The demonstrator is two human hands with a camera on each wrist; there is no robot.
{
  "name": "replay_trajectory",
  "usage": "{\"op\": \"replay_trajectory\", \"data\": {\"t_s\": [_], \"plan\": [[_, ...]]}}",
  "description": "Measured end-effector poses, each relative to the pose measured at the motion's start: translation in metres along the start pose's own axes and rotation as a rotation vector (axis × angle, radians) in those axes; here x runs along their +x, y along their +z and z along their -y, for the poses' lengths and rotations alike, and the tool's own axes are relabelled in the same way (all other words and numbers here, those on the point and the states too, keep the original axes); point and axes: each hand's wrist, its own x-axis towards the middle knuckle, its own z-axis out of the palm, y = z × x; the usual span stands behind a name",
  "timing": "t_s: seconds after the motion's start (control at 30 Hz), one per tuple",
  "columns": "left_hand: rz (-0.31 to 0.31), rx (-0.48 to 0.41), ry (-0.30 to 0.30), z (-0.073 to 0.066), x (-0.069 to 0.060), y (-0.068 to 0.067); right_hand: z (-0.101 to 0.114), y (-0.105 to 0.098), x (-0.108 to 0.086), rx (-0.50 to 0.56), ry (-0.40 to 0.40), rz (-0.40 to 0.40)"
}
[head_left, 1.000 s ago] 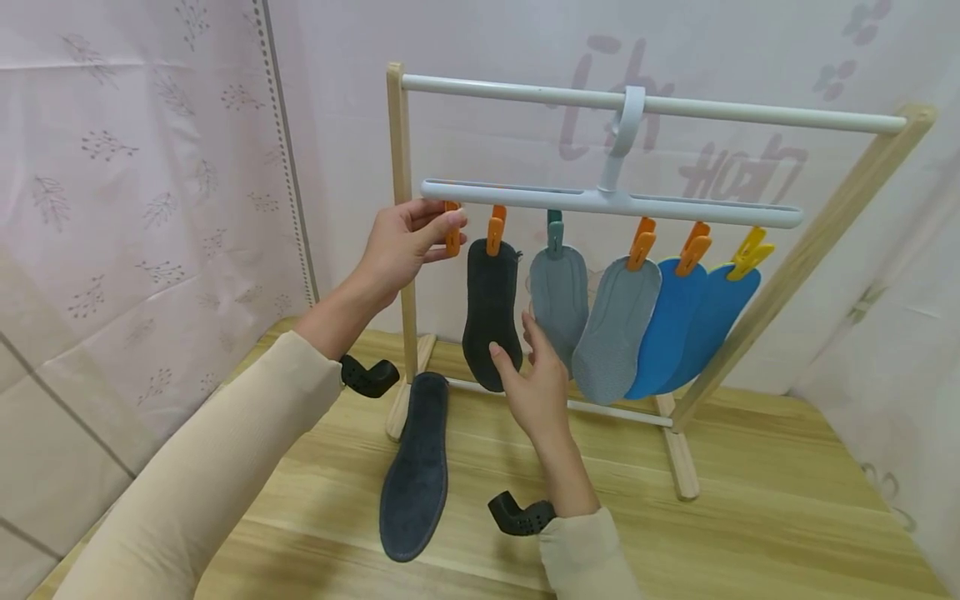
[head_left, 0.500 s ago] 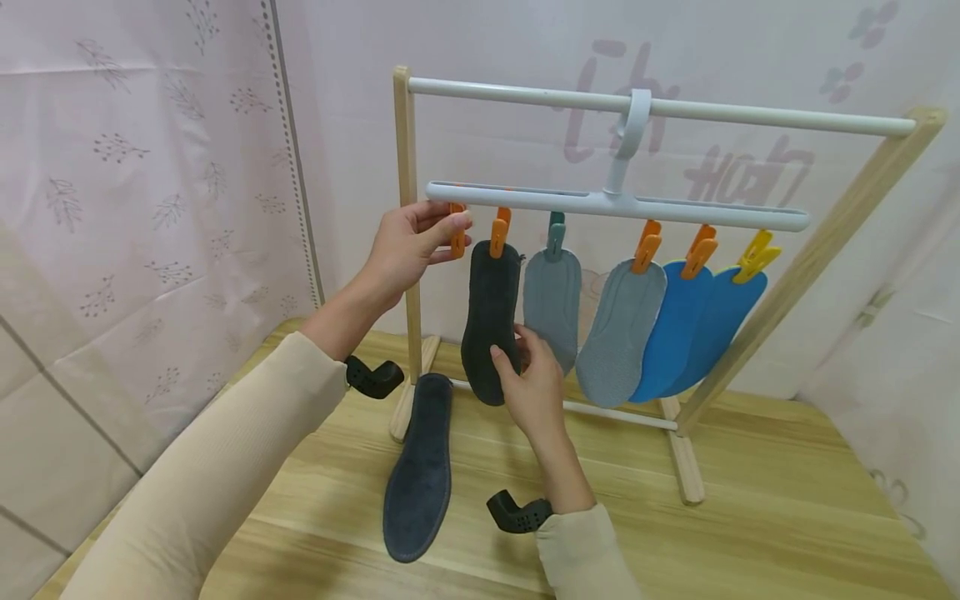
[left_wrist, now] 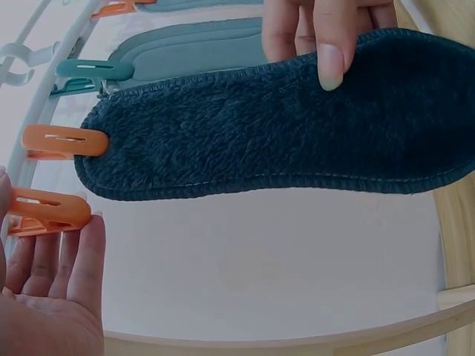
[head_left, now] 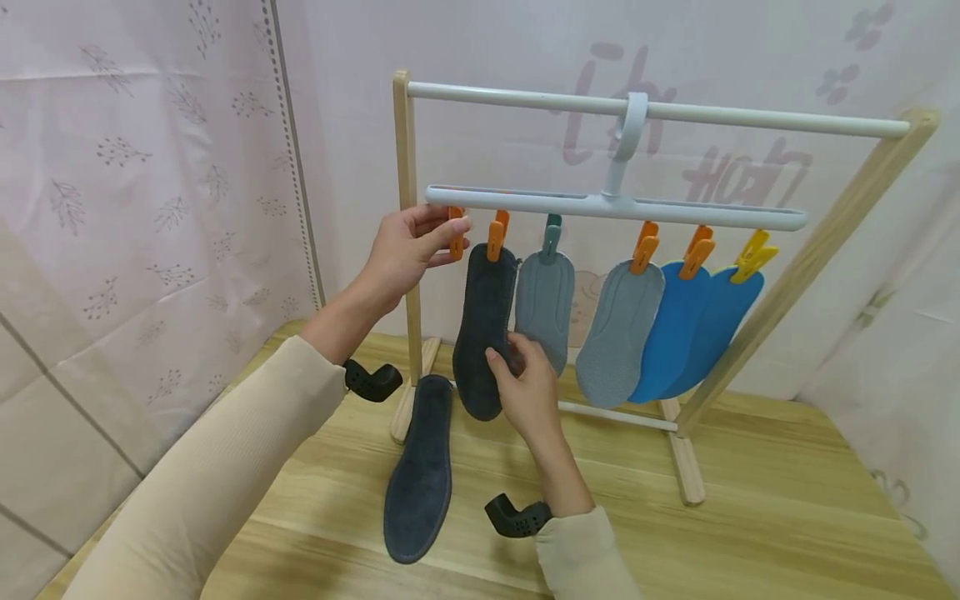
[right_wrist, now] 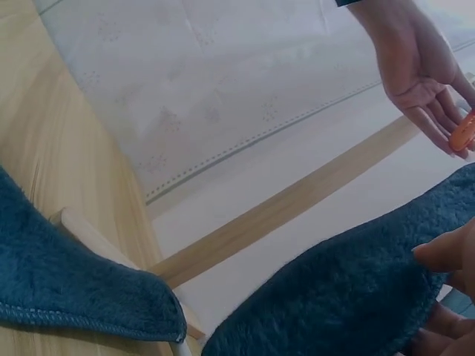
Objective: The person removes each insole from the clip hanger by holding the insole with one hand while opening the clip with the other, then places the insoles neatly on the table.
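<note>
A dark fuzzy insole [head_left: 483, 300] hangs from an orange clip [head_left: 496, 240] on the pale hanger [head_left: 517, 200]. My right hand [head_left: 528, 392] pinches its edge low down, thumb on the fuzzy face in the left wrist view. My left hand [head_left: 405, 250] holds the leftmost orange clip [left_wrist: 52, 211] between thumb and fingers; no insole is in that clip. A second dark insole [head_left: 420, 475] lies on the wooden table [head_left: 322, 492], its narrow end by the rack's left foot. In the right wrist view, part of my right hand is cut off by the frame edge.
Right of the dark insole hang two grey insoles [head_left: 622, 333] and two blue insoles [head_left: 667, 333] on green, orange and yellow clips. The hanger hooks over the white rail of a wooden rack [head_left: 817, 258]. A patterned curtain [head_left: 172, 192] stands behind and to the left.
My right hand has closed on the hanging dark insole and drawn its lower end slightly left and toward me. The left hand stays at the leftmost clip.
</note>
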Motion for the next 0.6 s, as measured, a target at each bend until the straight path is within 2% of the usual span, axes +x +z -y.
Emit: {"op": "replay_trajectory", "data": {"t_s": [0.13,0.27,0.43,0.6], "plan": [[-0.011,-0.002,0.008,0.000,-0.001,0.002,-0.001,-0.001,-0.001,0.100,0.010,0.041],[-0.024,-0.017,0.009,0.001,-0.001,0.005,-0.001,0.000,-0.003,0.148,0.010,0.064],[-0.042,-0.011,0.006,0.002,0.000,0.008,-0.001,0.000,-0.004,0.142,-0.017,0.042],[-0.060,0.003,0.021,0.000,0.000,0.011,0.000,0.001,-0.003,0.119,-0.011,0.019]]}}
